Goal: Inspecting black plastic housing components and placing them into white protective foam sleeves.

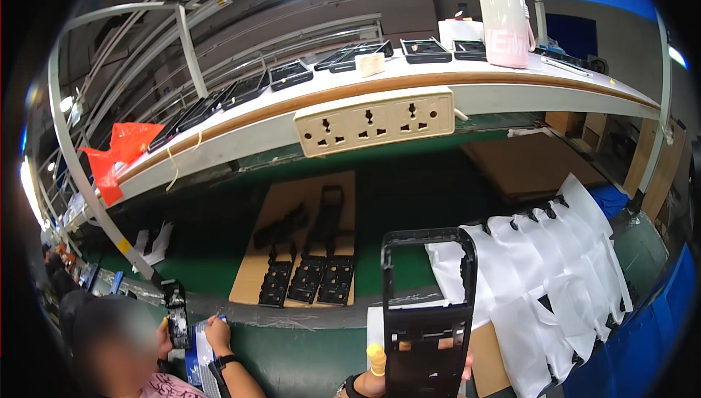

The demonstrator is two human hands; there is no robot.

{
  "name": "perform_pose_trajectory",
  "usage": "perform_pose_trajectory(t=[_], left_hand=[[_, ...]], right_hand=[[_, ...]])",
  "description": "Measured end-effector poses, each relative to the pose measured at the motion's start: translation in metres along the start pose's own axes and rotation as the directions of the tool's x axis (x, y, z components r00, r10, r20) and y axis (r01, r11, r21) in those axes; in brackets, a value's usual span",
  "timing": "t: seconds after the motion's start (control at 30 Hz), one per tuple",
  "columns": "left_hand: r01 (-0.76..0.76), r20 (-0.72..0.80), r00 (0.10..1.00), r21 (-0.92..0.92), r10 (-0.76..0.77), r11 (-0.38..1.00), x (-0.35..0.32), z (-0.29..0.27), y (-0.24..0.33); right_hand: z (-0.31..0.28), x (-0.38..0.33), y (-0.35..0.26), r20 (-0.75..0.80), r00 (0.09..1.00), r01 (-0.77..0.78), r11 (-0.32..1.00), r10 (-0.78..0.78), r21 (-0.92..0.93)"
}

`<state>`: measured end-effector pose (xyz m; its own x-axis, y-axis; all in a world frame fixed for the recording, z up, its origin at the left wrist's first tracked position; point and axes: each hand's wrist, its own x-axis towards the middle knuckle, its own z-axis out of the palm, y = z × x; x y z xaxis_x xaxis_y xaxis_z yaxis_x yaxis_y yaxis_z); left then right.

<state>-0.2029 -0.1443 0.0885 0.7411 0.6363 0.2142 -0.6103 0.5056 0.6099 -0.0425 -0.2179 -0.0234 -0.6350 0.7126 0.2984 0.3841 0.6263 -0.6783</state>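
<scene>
A long black plastic housing (428, 339) with a tall open frame at its top stands upright before me, at the lower middle. My left hand (374, 372) grips its lower part; the thumb wears a yellow finger cot and presses the left edge. A dark band circles the wrist. Fingertips show at the housing's right edge, seemingly the same hand wrapped round behind. No right forearm appears, and my right hand is not seen. Beyond the housing, several black plastic parts (307, 279) lie on a cardboard sheet (252, 281).
White wrapping sheets (540, 274) with black parts between them cover the right side. Overhead, a shelf (255, 117) carries black trays (426, 50), a pink-and-white bottle (504, 18) and a power strip (374, 120). At left another person (117, 347) holds a black part (177, 314).
</scene>
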Motion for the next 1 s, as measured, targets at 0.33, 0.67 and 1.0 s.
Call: perform_pose_trajectory(t=[0.33, 0.67, 1.0], left_hand=[[-0.002, -0.010, 1.000, -0.193, 0.001, 0.981, 0.003, -0.011, 0.009], [-0.132, 0.116, 0.977, -0.319, 0.177, 0.938, 0.011, 0.012, 0.012], [-0.298, -0.196, 0.954, -0.514, 0.229, 0.804, 0.021, -0.027, 0.042]], right_hand=[[0.004, 0.004, 0.005, 0.045, 0.998, 0.048, 0.999, -0.047, -0.022], [0.008, 0.004, -0.003, -0.055, 0.998, -0.027, 0.998, 0.031, 0.055], [0.011, 0.004, 0.009, 0.082, 0.996, 0.036, 0.979, -0.020, -0.201]])
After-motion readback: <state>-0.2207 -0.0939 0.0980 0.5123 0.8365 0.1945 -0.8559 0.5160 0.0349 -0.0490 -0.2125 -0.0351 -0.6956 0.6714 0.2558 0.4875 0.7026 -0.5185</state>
